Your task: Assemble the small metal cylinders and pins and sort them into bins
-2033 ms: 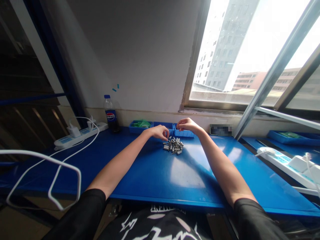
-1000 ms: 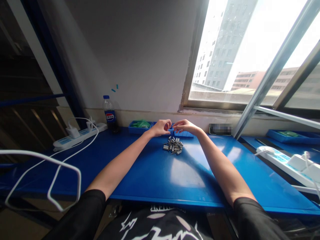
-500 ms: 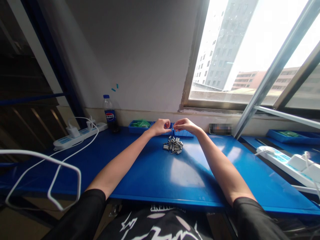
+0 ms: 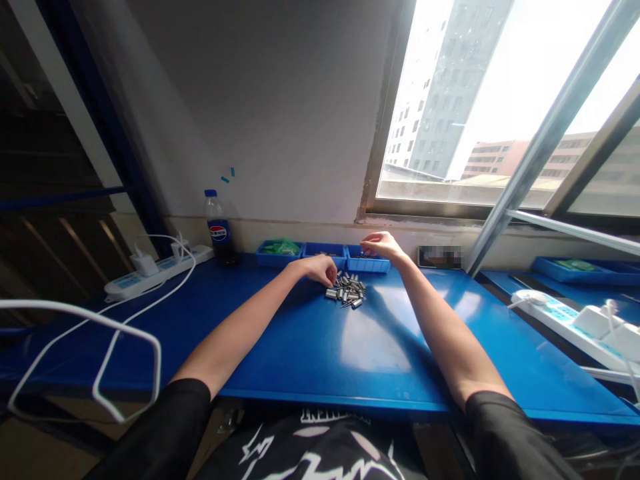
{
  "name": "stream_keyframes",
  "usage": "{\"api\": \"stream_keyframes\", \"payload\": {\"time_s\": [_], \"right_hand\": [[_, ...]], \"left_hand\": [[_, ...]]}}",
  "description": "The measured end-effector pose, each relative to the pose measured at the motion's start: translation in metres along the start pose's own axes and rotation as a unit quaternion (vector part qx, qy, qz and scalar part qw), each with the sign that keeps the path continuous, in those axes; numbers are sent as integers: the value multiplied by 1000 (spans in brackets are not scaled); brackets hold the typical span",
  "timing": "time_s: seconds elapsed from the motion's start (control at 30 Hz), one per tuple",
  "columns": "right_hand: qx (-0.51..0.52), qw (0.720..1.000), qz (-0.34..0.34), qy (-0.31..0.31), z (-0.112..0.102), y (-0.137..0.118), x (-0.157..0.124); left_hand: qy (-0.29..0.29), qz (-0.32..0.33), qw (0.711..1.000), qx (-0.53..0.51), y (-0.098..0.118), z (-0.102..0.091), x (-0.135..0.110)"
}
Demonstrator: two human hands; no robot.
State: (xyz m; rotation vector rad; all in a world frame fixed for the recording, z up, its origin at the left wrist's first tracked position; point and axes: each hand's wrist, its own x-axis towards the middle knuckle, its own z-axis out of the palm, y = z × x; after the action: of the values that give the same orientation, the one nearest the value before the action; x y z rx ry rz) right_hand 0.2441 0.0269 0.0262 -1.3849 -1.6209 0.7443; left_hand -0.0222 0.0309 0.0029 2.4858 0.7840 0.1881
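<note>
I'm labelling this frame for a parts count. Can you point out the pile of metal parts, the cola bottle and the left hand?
pile of metal parts [image 4: 346, 292]: head view, middle of the heap.
cola bottle [image 4: 218, 233]: head view, on its label.
left hand [image 4: 320, 269]: head view, back of the hand.

The left hand [image 4: 319, 269] has dropped to the heap of small silver cylinders [image 4: 347, 292]. The right hand [image 4: 381, 245] has shifted over the blue plastic tray [image 4: 371, 268].

parts [image 4: 345, 292]: bare metal, silvery, shiny. tabletop [image 4: 310, 347]: blue, smooth, glossy, mirrors the window glare. trays [image 4: 367, 265]: blue plastic, duller than the top. bottle [image 4: 217, 230]: clear plastic, glossy label. power strip [image 4: 150, 272]: smooth white plastic. wall [image 4: 280, 120]: grey, matt. sleeves [image 4: 165, 427]: black cloth.
</note>
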Motion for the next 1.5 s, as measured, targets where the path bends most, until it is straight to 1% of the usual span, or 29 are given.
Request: {"api": "stream_keyframes", "payload": {"time_s": [0.13, 0.27, 0.37, 0.43, 0.47, 0.53, 0.6, 0.67, 0.77, 0.93, 1.03, 1.13, 1.2, 1.27, 1.37, 1.43, 1.5], "right_hand": [[-7, 999, 21, -28, 5, 4, 0], [-17, 999, 10, -50, 8, 3, 0], [-19, 998, -6, -63, 9, 2, -1], [-14, 997, -13, -79, 9, 1, -2], [-10, 996, -14, -90, 9, 0, -2], [0, 992, -16, -127, 8, -4, -4], [11, 984, -16, -178, 7, -8, -7], [26, 975, -17, -220, 8, -13, -10], [49, 969, -26, -239, 12, -19, -14], [85, 964, -47, -248, 24, -22, -15], [94, 968, -45, -228, 27, -22, -14], [92, 978, -37, -184, 25, -20, -11], [92, 985, -31, -146, 22, -19, -9], [85, 990, -28, -104, 18, -17, -6], [58, 996, -40, -52, 9, -15, -3], [43, 998, -43, -23, 4, -13, -2], [35, 999, -25, 6, 0, -11, 0]], "left_hand": [[-5, -9, 1000, 16, 0, 1, 0], [-15, -17, 999, 45, 1, -1, -2], [-4, -23, 999, 46, 3, -3, -3], [23, -19, 999, 22, 5, -4, -4], [49, -12, 999, 6, 6, -4, -4], [119, 9, 993, -23, 7, -6, -3], [189, 29, 981, -40, 8, -7, -2], [235, 45, 970, -45, 10, -9, -1], [265, 56, 961, -49, 13, -9, -2], [279, 58, 958, -42, 15, -8, -2], [271, 37, 962, -10, 10, -8, 0], [234, 14, 971, 37, 4, -6, 1], [206, 10, 977, 54, 2, -3, 2], [173, 18, 983, 54, 3, 1, 3], [129, 54, 989, 56, 8, 7, 4], [116, 70, 988, 69, 11, 10, 5], [102, 68, 989, 85, 13, 12, 5]]}}
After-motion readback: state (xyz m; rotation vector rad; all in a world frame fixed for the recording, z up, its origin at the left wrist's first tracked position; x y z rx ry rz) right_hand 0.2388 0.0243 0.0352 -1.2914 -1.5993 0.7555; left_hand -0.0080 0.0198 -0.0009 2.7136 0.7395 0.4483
